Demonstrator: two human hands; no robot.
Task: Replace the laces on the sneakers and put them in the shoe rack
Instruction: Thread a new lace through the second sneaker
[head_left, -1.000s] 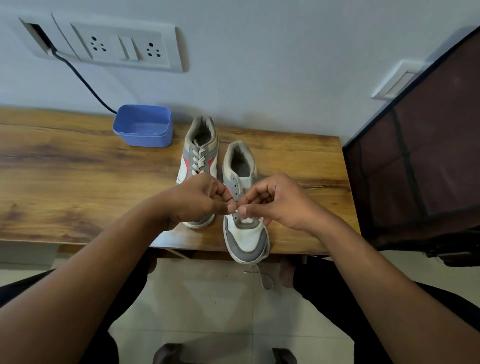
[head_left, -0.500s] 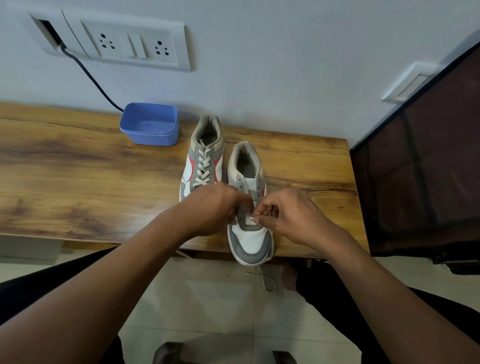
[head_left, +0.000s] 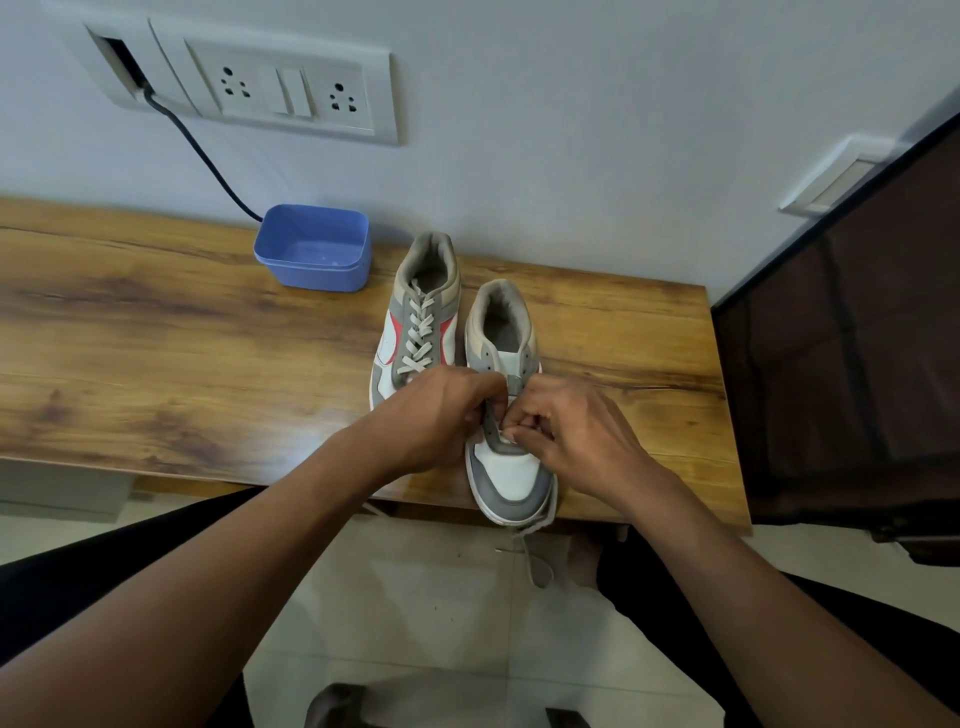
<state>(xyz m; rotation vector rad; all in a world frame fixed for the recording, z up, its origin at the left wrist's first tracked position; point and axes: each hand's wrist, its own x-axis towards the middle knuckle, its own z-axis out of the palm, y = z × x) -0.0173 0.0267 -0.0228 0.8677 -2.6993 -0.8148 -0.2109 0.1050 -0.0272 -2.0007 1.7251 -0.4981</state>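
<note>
From the head camera I look down on a long wood-grain counter (head_left: 156, 364) against a pale wall. Two grey-and-white low-top sneakers stand side by side on it, toes toward me. The left sneaker with red side panels (head_left: 415, 322) is fully laced. The right sneaker with bare upper eyelets (head_left: 511, 467) sits at the counter's near edge, its toe just over the lip. Both hands meet over its lowest eyelets. My left hand (head_left: 441, 415) is curled, its grip pressed together on what I take to be the pale lace end, though the fingers hide it. My right hand (head_left: 576, 436) pinches at the same spot, fingertips (head_left: 511, 434) touching the grey eyelet strip. A loose pale lace tail (head_left: 535, 561) hangs off the toe toward the floor. A blue plastic tub (head_left: 314, 254) sits well behind, near the wall. No shoe rack is in sight, unless the dark panel at right is part of one.

To do this step well, I would steady the strip with one hand, feed the tip through the bottom eyelet, then even both ends before crossing upward.

Against the frame a second ago, my hands are lower and nearer the toe, and the camera has tipped closer, so the sneakers fill more of the view.
</note>
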